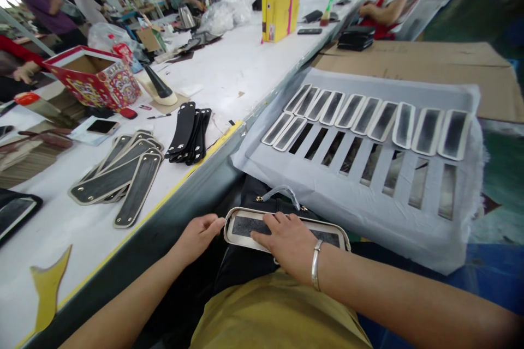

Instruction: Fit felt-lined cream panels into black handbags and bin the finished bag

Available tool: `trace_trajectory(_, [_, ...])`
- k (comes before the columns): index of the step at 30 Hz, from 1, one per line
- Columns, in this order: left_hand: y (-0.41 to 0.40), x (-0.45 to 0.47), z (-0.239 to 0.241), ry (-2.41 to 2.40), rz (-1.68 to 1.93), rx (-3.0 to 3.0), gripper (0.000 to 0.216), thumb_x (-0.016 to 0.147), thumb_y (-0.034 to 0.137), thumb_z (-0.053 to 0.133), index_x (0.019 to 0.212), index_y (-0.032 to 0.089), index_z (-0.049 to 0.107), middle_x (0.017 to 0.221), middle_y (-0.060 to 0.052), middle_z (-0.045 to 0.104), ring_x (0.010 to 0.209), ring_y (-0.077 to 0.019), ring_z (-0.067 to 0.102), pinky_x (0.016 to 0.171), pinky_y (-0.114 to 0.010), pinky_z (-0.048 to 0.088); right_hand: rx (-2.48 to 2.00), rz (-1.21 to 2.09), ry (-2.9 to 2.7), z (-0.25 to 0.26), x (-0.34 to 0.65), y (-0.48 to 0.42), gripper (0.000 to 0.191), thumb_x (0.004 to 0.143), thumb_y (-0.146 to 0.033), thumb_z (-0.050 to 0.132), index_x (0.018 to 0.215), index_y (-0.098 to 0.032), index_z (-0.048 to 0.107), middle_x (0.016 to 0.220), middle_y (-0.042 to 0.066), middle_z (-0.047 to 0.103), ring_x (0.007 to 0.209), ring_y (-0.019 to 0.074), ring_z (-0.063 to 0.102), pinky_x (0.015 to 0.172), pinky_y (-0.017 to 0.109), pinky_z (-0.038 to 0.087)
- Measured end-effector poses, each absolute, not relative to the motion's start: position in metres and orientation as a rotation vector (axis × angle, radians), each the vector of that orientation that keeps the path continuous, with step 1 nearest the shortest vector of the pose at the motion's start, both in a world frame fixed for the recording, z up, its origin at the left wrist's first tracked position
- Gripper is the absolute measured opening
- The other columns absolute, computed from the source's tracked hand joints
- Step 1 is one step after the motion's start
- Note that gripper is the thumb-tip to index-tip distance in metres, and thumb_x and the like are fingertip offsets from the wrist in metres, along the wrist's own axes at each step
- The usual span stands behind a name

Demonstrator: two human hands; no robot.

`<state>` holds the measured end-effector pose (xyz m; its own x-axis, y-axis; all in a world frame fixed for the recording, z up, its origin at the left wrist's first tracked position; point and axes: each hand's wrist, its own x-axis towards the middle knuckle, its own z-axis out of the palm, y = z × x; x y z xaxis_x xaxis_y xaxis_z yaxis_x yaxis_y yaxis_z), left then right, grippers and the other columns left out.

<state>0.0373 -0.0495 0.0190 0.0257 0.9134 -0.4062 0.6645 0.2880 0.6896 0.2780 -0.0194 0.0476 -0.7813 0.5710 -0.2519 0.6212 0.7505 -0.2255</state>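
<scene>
A cream-edged strap piece (327, 233) with a dark centre lies across my lap. My left hand (198, 236) pinches its left end, fingers closed on the rim. My right hand (286, 240) lies flat on top of it, fingers stretched out and pressing down; a silver bangle is on that wrist. Just beyond, a pale grey board (360, 196) with a row of slots carries several similar strap pieces (368, 117) laid side by side.
On the white table (229, 73) to the left lie a fan of finished strap pieces (123, 174), a stack of black strips (190, 133), a phone (102, 126), a red box (96, 79) and a yellow box (280, 11). Cardboard (429, 65) lies behind the board. Other people work beyond.
</scene>
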Motion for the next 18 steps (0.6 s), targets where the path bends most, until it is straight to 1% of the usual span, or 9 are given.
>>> trace_trajectory(2, [-0.032,0.037,0.023,1.775,0.421,1.785,0.038,0.078,0.055,0.052,0.083,0.019,0.061,0.068,0.001,0.057,0.058,-0.0123,0.051,0.058,-0.024,0.043,0.958,-0.439,2.768,0.049,0.277,-0.020,0.042,0.079,-0.025,0.056,0.120,-0.034,0.054,0.116,0.012,0.051,0.098,0.0306,0.051,0.076,0.045,0.041])
trace_trajectory(3, [-0.022,0.038,0.025,1.720,0.410,1.924,0.035,0.078,0.051,0.055,0.093,0.020,0.062,0.081,0.000,0.061,0.067,-0.0134,0.054,0.066,-0.025,0.045,0.958,-0.437,2.762,0.050,0.277,-0.020,0.041,0.080,-0.025,0.055,0.120,-0.035,0.054,0.117,0.012,0.051,0.098,0.0306,0.051,0.076,0.046,0.041])
trace_trajectory(4, [-0.013,0.040,0.026,1.621,0.375,2.029,0.033,0.081,0.047,0.054,0.100,0.021,0.063,0.090,-0.002,0.062,0.075,-0.0144,0.056,0.073,-0.026,0.045,0.958,-0.438,2.757,0.051,0.277,-0.020,0.041,0.081,-0.025,0.054,0.120,-0.035,0.054,0.117,0.012,0.051,0.098,0.0304,0.051,0.076,0.046,0.040])
trace_trajectory(5, [-0.005,0.042,0.026,1.506,0.319,2.098,0.030,0.084,0.044,0.050,0.101,0.022,0.064,0.094,-0.002,0.063,0.080,-0.0149,0.058,0.077,-0.026,0.044,0.956,-0.441,2.753,0.052,0.277,-0.019,0.041,0.081,-0.025,0.054,0.120,-0.035,0.054,0.117,0.012,0.051,0.098,0.0302,0.051,0.076,0.045,0.040])
trace_trajectory(7, [0.008,0.047,0.027,1.313,0.176,2.177,0.030,0.089,0.037,0.042,0.093,0.022,0.068,0.092,-0.003,0.065,0.087,-0.0155,0.059,0.080,-0.025,0.043,0.950,-0.448,2.749,0.053,0.278,-0.020,0.042,0.080,-0.025,0.055,0.121,-0.035,0.053,0.116,0.012,0.051,0.098,0.0299,0.051,0.076,0.045,0.040])
trace_trajectory(9, [0.016,0.050,0.028,1.233,0.067,2.202,0.033,0.091,0.034,0.039,0.089,0.021,0.069,0.088,-0.003,0.067,0.086,-0.0155,0.059,0.078,-0.024,0.043,0.946,-0.449,2.758,0.051,0.278,-0.020,0.045,0.078,-0.026,0.058,0.122,-0.035,0.053,0.115,0.012,0.051,0.097,0.0299,0.051,0.075,0.044,0.039])
trace_trajectory(13, [0.020,0.049,0.026,1.186,0.048,2.175,0.033,0.091,0.034,0.039,0.095,0.021,0.070,0.092,-0.003,0.067,0.088,-0.0154,0.059,0.080,-0.023,0.042,0.974,-0.424,2.806,0.044,0.279,-0.023,0.044,0.078,-0.028,0.059,0.121,-0.035,0.053,0.113,0.011,0.051,0.096,0.0296,0.050,0.075,0.044,0.038])
trace_trajectory(16, [0.021,0.047,0.022,1.185,0.070,2.085,0.032,0.090,0.034,0.042,0.093,0.020,0.071,0.091,-0.003,0.067,0.086,-0.0151,0.059,0.079,-0.023,0.041,1.002,-0.406,2.826,0.040,0.279,-0.025,0.039,0.081,-0.027,0.055,0.120,-0.036,0.053,0.112,0.010,0.052,0.095,0.0290,0.050,0.074,0.043,0.038])
trace_trajectory(18, [0.021,0.047,0.019,1.200,0.076,2.016,0.030,0.089,0.034,0.045,0.089,0.020,0.072,0.089,-0.002,0.067,0.084,-0.0149,0.059,0.077,-0.022,0.041,1.009,-0.396,2.827,0.039,0.279,-0.026,0.040,0.081,-0.027,0.055,0.120,-0.036,0.053,0.112,0.010,0.051,0.095,0.0290,0.050,0.073,0.043,0.038])
